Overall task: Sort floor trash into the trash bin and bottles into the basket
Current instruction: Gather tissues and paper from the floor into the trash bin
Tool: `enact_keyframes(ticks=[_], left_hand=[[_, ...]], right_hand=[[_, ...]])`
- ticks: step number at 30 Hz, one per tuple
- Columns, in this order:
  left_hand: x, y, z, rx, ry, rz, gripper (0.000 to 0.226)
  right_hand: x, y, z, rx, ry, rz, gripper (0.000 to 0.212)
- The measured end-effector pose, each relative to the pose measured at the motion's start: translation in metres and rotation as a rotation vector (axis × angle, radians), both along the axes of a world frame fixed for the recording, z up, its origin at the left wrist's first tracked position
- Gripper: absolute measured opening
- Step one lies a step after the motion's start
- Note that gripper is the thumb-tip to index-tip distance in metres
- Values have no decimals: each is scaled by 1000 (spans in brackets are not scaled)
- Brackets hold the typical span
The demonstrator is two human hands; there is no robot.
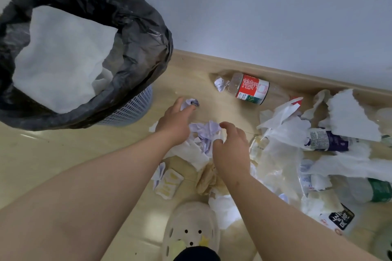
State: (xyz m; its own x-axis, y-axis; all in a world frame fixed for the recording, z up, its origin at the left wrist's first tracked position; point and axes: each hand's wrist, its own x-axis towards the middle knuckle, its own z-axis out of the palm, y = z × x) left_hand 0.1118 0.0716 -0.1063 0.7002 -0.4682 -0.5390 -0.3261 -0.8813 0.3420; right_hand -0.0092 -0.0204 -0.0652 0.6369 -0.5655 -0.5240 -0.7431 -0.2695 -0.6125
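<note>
Your left hand (pixel 176 122) has its grip pinched on the small paper wad (pixel 191 103) on the floor just right of the trash bin (pixel 137 104), and your right hand (pixel 232 148) curls its grip round the crumpled paper (pixel 204 132) between your hands. Squeeze both tight so no loose scrap trails, lift them together and swing left over the bin's open mouth before you let go; leave the red-label bottle (pixel 252 89) by the skirting for the basket, which is out of view
</note>
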Motion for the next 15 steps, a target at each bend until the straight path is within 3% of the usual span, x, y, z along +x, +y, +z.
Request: enact_keyframes(ticks=[4, 9, 12, 15], left_hand=[[-6, 1, -11, 70, -8, -54, 48], [-22, 11, -19, -14, -74, 20, 32], [-26, 17, -23, -27, -26, 124, 27], [-30, 18, -19, -107, -10, 352, 27]], right_hand=[[11, -1, -19, -144, 59, 322, 56], [10, -3, -43, -276, 216, 656, 52], [4, -14, -45, -336, 210, 597, 41], [-8, -27, -47, -272, 234, 424, 30]])
